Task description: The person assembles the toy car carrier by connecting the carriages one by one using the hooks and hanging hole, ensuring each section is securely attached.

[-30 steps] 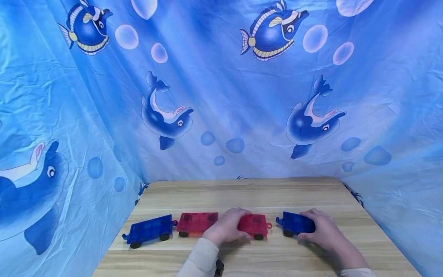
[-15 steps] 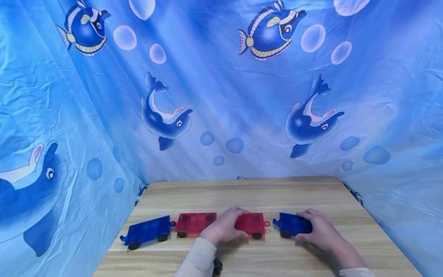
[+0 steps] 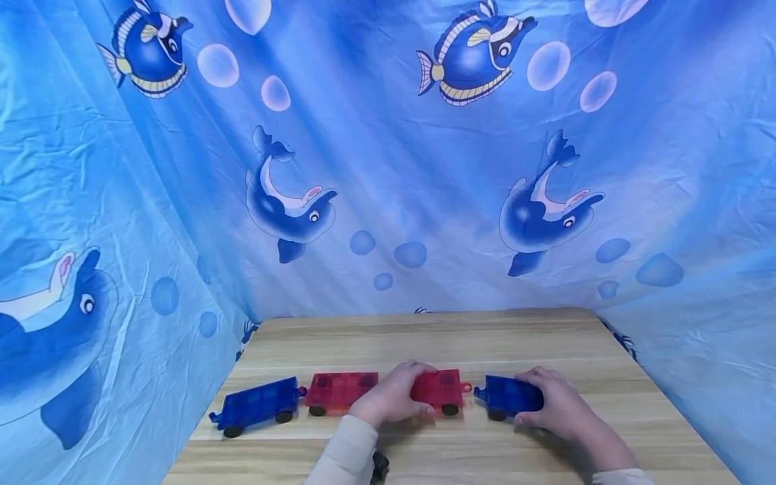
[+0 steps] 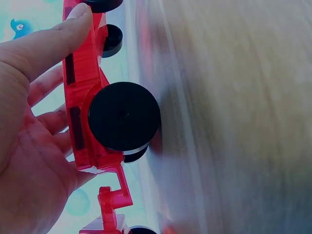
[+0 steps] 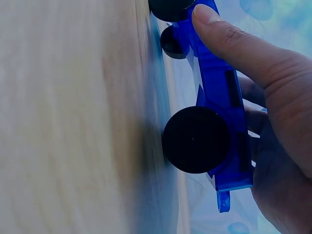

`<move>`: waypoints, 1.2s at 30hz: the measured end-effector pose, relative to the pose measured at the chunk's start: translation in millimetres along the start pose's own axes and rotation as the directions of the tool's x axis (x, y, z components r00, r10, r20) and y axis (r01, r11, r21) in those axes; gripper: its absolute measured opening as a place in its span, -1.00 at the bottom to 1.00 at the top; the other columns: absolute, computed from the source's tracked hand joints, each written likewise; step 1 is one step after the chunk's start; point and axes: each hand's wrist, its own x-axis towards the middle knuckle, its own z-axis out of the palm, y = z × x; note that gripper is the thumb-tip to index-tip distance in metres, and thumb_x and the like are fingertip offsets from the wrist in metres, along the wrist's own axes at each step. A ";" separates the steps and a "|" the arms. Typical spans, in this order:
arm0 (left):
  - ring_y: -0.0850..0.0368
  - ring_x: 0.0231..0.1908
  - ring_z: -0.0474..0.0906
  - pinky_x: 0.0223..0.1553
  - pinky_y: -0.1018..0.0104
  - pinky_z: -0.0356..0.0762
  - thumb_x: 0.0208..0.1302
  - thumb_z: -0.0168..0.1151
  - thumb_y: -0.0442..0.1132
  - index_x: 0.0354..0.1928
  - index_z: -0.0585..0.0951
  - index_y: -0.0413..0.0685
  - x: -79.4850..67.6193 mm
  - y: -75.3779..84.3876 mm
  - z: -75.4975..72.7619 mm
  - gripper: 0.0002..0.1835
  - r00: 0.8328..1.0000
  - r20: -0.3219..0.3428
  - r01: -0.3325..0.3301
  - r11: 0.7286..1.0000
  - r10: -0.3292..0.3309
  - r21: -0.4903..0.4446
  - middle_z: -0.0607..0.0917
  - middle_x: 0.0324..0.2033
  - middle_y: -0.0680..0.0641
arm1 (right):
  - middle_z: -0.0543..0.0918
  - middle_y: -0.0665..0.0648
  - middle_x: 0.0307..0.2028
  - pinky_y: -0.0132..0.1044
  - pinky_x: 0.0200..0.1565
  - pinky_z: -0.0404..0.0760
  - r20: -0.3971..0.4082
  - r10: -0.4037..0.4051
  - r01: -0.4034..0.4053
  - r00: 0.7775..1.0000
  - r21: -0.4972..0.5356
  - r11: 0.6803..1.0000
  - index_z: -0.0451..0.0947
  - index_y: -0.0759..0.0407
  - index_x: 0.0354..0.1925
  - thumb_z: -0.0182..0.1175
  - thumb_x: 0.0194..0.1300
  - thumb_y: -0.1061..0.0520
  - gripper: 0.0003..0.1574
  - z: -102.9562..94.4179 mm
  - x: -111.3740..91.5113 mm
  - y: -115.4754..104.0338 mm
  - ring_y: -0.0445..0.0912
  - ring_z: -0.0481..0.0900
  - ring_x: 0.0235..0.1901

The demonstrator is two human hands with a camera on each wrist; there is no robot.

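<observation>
My left hand (image 3: 394, 394) grips a translucent red toy train car (image 3: 441, 391) across its sides, thumb on the near side and fingers on the far side. The left wrist view shows that red car (image 4: 92, 112) with black wheels close over the tabletop. My right hand (image 3: 554, 404) holds a blue toy train car (image 3: 504, 395) the same way; its black wheels (image 5: 196, 139) show in the right wrist view. The blue car's hook (image 3: 480, 393) faces the ring (image 3: 467, 387) of the held red car, a narrow gap between them. My hands cover parts of both cars.
Another red car (image 3: 341, 391) stands left of my left hand, linked to a blue car (image 3: 257, 403) at the far left. A small black object (image 3: 380, 465) lies beside my left sleeve. Sea-print curtains (image 3: 388, 168) enclose the wooden table (image 3: 424, 337).
The right hand has slid its blue car a little left, so the gap to the held red car is narrower. The held red car's right end has risen slightly.
</observation>
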 end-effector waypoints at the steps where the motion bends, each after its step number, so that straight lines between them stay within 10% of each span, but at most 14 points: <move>1: 0.09 0.37 0.40 0.33 0.11 0.47 0.18 0.60 0.05 0.45 0.50 0.29 0.1 0.3 0.1 -0.21 1.000 0.000 0.001 1.000 -0.001 0.000 0.50 0.33 0.14 | 0.65 0.00 0.05 0.33 0.19 0.44 0.004 0.000 0.000 1.000 0.002 1.000 0.65 0.09 0.26 0.67 -0.20 -0.41 0.12 -0.3 -0.1 -0.8 0.17 0.55 0.18; 36: 0.10 0.33 0.40 0.30 0.10 0.51 0.21 0.56 0.11 0.43 0.50 0.40 1.9 8.9 8.7 -0.26 1.000 0.015 0.021 0.999 -0.022 0.041 0.53 0.27 0.16 | 0.61 0.05 0.17 0.45 0.20 0.44 0.071 0.083 -0.086 0.994 0.050 0.995 0.64 -0.03 0.28 0.69 -0.22 -0.37 0.10 0.3 -3.1 -10.9 0.23 0.47 0.28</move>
